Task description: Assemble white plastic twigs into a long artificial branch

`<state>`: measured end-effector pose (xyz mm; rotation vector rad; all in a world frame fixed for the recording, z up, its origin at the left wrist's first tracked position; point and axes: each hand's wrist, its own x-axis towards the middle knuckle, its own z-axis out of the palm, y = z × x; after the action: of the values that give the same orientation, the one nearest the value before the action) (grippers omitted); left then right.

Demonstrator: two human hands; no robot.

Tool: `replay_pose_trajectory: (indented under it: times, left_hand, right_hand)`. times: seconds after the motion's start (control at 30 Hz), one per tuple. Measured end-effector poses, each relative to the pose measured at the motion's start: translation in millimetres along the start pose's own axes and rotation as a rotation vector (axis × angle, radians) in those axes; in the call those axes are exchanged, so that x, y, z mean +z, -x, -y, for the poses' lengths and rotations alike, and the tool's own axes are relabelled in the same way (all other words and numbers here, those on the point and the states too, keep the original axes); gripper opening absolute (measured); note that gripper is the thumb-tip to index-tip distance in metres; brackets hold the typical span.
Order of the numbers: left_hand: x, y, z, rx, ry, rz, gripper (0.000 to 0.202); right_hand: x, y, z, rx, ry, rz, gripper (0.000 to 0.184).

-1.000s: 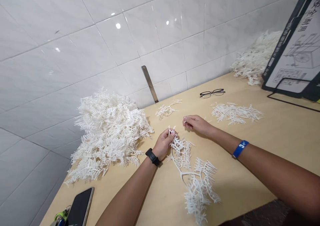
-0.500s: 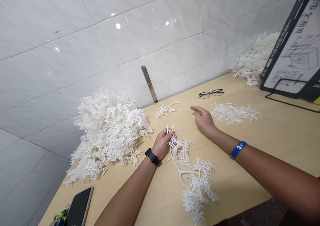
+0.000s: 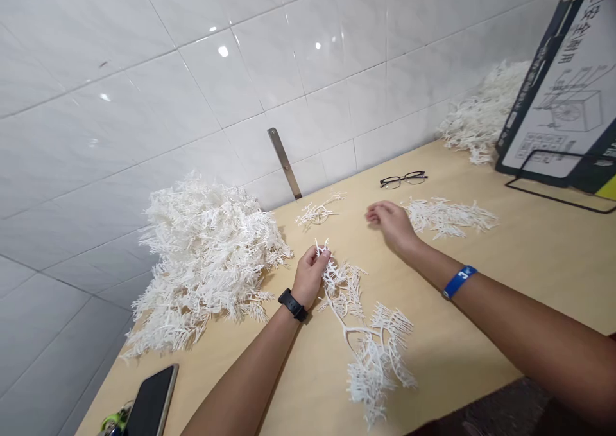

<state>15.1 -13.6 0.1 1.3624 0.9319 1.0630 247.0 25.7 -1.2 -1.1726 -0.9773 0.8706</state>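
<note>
My left hand (image 3: pixel 309 270), with a black band at the wrist, pinches the upper end of a white branching plastic sprig (image 3: pixel 353 330) between thumb and fingers. The sprig's forked, feathery lower part lies across the table towards me. My right hand (image 3: pixel 392 226) hovers to the right of it, its fingers curled together; whatever they may hold is hidden. A small heap of short white plastic pieces (image 3: pixel 452 218) lies just beyond that hand. Between the hands, farther back, rests a thin, mostly bare white sprig (image 3: pixel 320 212).
A large pile of white sprigs (image 3: pixel 206 262) stands at left, another pile (image 3: pixel 486 112) at back right beside a printed box (image 3: pixel 558 95) and a black wire frame (image 3: pixel 553 192). Glasses (image 3: pixel 403 180) lie near the wall. A phone (image 3: pixel 151 401) and green-tagged keys (image 3: pixel 114 422) are at front left.
My right hand's fingers have curled in from a more stretched pose. My left hand keeps its hold on the sprig. The whole view has shifted slightly.
</note>
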Motion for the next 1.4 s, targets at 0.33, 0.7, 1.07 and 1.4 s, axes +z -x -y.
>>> replay_pose_trajectory:
  times: [0.33, 0.7, 1.07, 1.4]
  left_hand:
    - [0.7, 2, -3, 0.135, -0.178, -0.051, 0.030]
    - [1.9, -2, -1, 0.054, -0.168, -0.085, 0.029]
    - [2.6, 0, -1, 0.065, -0.192, -0.086, 0.026]
    - [3.3, 2, -4, 0.107, -0.245, -0.033, 0.028]
  right_hand:
    - [37, 60, 12, -0.054, 0.329, 0.968, 0.032]
    - [35, 48, 9, 0.047, 0.192, 0.736, 0.039]
    - [36, 54, 7, 0.049, 0.105, 0.866, 0.032]
    - [36, 53, 9, 0.139, 0.079, 0.870, 0.041]
